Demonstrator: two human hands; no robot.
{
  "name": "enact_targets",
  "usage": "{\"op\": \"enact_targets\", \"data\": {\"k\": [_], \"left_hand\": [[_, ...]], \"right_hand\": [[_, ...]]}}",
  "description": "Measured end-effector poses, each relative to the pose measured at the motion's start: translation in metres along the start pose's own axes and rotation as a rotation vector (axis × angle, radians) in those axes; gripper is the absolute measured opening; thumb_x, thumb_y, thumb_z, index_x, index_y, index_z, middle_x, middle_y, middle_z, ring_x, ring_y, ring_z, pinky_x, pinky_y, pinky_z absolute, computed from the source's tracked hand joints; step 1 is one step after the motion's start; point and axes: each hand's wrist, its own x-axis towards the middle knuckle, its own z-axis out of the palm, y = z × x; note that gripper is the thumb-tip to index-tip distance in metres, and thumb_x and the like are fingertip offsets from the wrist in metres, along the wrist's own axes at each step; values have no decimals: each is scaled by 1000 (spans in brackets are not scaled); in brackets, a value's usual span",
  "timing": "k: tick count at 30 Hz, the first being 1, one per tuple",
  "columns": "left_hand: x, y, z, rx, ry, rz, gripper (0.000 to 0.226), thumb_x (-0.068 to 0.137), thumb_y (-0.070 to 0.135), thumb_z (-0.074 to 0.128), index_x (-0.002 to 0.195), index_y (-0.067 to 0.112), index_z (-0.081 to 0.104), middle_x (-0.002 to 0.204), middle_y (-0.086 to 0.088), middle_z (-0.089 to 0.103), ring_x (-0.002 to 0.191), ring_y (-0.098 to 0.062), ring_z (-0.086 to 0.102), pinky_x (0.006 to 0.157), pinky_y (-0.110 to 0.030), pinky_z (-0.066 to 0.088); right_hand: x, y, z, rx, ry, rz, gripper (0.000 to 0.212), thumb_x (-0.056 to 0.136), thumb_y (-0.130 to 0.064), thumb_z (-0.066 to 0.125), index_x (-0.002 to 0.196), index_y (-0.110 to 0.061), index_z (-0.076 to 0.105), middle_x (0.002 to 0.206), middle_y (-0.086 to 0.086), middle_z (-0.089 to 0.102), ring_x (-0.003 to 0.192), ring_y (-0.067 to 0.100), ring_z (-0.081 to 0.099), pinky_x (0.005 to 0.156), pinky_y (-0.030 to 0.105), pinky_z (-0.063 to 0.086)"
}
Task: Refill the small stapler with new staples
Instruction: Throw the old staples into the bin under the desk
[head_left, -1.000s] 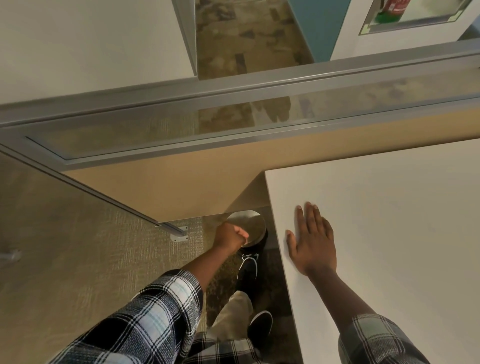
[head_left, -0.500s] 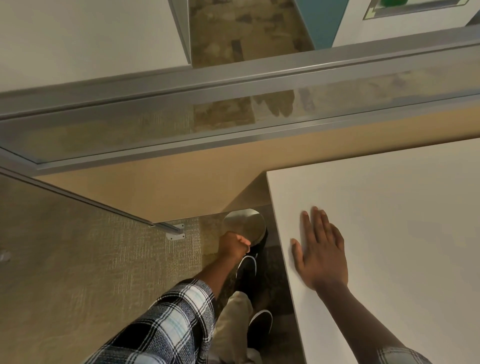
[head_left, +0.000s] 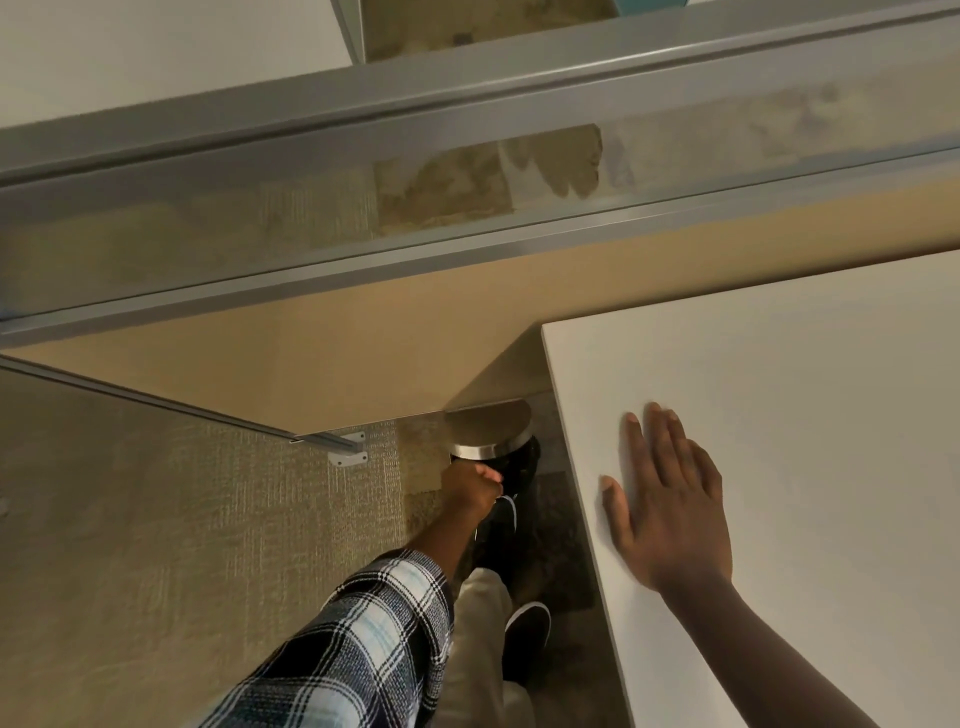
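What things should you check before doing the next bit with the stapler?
1. Stapler in sight: not ok. No stapler shows anywhere.
2. New staples in sight: not ok. None show on the white table.
3. Left hand free: cannot tell. It is closed into a fist low beside the round metal lid; whether anything is inside the fist is hidden.
4. Right hand free: ok. It lies flat and open on the table, with no grip on anything.
5. Room to work: ok. The part of the table in view is bare apart from that hand.
6. Footing: ok. A black shoe stands on the carpet by the table edge.
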Motion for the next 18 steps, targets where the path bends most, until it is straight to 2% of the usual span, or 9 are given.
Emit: {"op": "enact_targets", "data": {"k": [9, 13, 16, 18], "left_hand": [[25, -10, 18, -18, 29, -83, 12, 78, -1, 70, 89, -1, 75, 96, -19, 75, 93, -34, 71, 87, -44, 57], [37, -12, 23, -8, 106, -116, 16, 81, 5, 65, 94, 7, 75, 104, -17, 74, 102, -33, 67, 88, -32, 53], [47, -14, 26, -23, 129, -125, 18, 81, 5, 66, 97, 6, 75, 107, -19, 72, 106, -35, 65, 81, -29, 48], [50, -16, 27, -27, 132, -127, 19, 81, 2, 66, 98, 2, 74, 108, -21, 72, 107, -36, 65, 85, -32, 48]], "right_hand": [[1, 1, 1, 4, 7, -4, 70, 96, -57, 16, 155, -22, 4, 164, 5, 5, 152, 20, 1, 120, 38, 12], [1, 3, 4, -8, 23, 0, 70, 95, -56, 17, 155, -23, 5, 164, 4, 6, 152, 20, 2, 119, 37, 11], [2, 3, 6, -3, 33, -4, 70, 95, -56, 19, 155, -23, 6, 164, 4, 8, 152, 19, 3, 119, 37, 11], [1, 3, 6, -3, 37, -7, 70, 95, -56, 20, 155, -23, 6, 164, 4, 8, 152, 19, 2, 119, 37, 12]]}}
